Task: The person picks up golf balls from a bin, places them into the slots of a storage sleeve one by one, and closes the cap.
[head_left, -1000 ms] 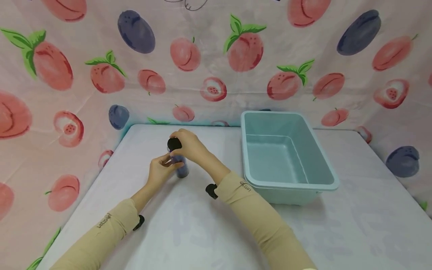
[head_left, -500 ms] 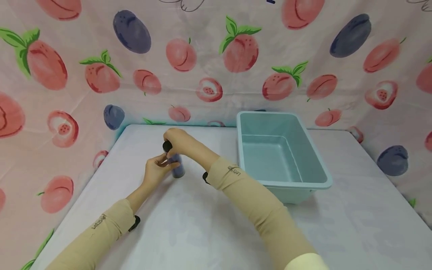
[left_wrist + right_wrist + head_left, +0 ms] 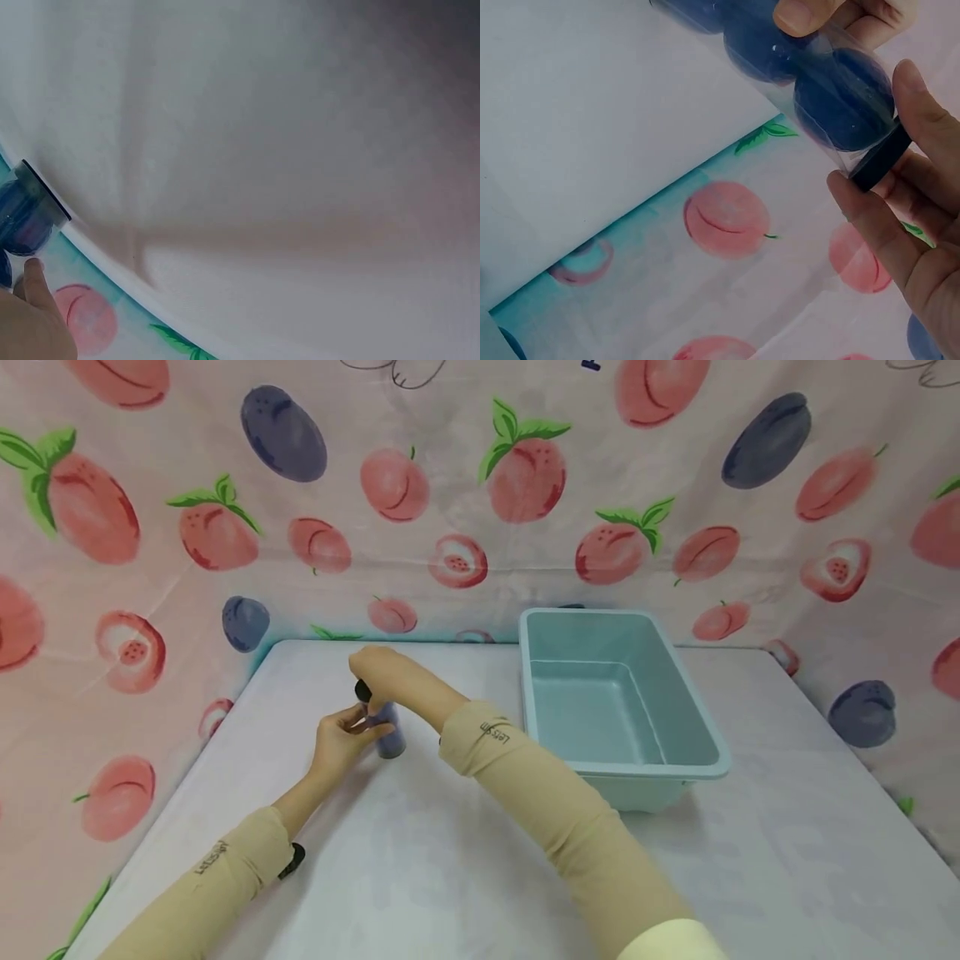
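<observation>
Here, your right hand (image 3: 382, 672) sits on top of a clear tube (image 3: 388, 735), fingers curled round its black cap (image 3: 363, 691). In the right wrist view the fingertips (image 3: 911, 82) pinch that cap (image 3: 881, 159) from both sides.

Your left hand (image 3: 341, 739) grips the tube's body from the left, thumb and fingers wrapped on the clear wall; the left wrist view shows only a thumb tip (image 3: 34, 271) beside the tube (image 3: 26, 214).

- Clear tube: it holds dark blue balls (image 3: 844, 97) stacked in a row. It stands roughly upright on the surface (image 3: 465, 860), base down, cap end tilted slightly toward the left and back. Its long axis runs from your lower hand up into your upper one.
- Relation of hands to tube: both hands are clamped on it, close together, right above left. Neither arm has to reach further. The right hand has the cap end, the left has the barrel.
- Sleeves: both forearms wear tan sleeves (image 3: 525, 777), each with a small printed word.
- Bin: a pale teal plastic bin (image 3: 705, 768) stands to the right of the tube, apart from it, just beyond your right forearm. Nothing shows inside it.
- Surface: a white cloth-covered top.
- Backdrop: a pink curtain (image 3: 150, 568) printed with peaches and plums hangs behind and to both sides.
</observation>
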Demonstrator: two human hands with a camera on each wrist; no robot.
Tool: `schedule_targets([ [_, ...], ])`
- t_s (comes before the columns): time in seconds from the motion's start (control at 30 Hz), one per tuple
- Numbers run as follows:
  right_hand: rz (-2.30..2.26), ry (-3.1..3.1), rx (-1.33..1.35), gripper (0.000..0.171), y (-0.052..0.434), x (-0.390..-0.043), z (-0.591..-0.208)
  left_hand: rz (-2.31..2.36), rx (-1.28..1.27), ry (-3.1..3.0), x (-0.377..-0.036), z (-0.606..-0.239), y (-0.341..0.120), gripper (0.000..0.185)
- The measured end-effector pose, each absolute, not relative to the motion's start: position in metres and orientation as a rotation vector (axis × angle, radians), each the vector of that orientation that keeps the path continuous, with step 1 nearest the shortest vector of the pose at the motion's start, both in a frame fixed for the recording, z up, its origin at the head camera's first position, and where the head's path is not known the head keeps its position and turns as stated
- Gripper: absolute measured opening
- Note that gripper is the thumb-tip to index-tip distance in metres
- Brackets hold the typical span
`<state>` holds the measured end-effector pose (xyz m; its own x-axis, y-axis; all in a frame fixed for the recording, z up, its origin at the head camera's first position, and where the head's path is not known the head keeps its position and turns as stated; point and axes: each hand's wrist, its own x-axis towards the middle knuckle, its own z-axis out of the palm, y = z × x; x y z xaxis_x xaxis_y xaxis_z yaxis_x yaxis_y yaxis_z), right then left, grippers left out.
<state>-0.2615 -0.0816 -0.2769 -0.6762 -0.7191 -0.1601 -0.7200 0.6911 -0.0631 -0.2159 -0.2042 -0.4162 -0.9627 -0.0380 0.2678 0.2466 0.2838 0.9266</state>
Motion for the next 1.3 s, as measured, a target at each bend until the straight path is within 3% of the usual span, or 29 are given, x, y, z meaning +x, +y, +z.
schedule_targets([
  [0.4, -0.051, 2.736, -1.257, 0.045, -0.077, -0.269, -0.280, -1.661, -0.181, -2.457, -0.219, -0.403, -0.209, 0.046],
  [0.63, 0.013, 2.657, -1.106, 0.078, -0.058, -0.269, -0.278, -1.578, -0.231, -2.508, -0.219, -0.390, -0.213, 0.061],
  [0.73, 0.085, 2.610, -1.112, 0.071, -0.050, -0.268, -0.273, -1.451, -0.244, -2.430, -0.210, -0.380, -0.215, 0.062],
  [0.97, 0.141, 2.485, -1.231, 0.055, -0.041, -0.263, -0.264, -0.845, -0.576, -2.347, -0.195, -0.362, -0.220, 0.034],
  [1.1, 0.123, 2.492, -1.239, 0.049, -0.040, -0.260, -0.264, -0.658, -0.740, -2.329, -0.198, -0.360, -0.221, 0.029],
  [1.3, 0.116, 2.499, -1.223, 0.047, -0.041, -0.257, -0.263, -0.639, -0.789, -2.274, -0.200, -0.365, -0.223, 0.031],
])
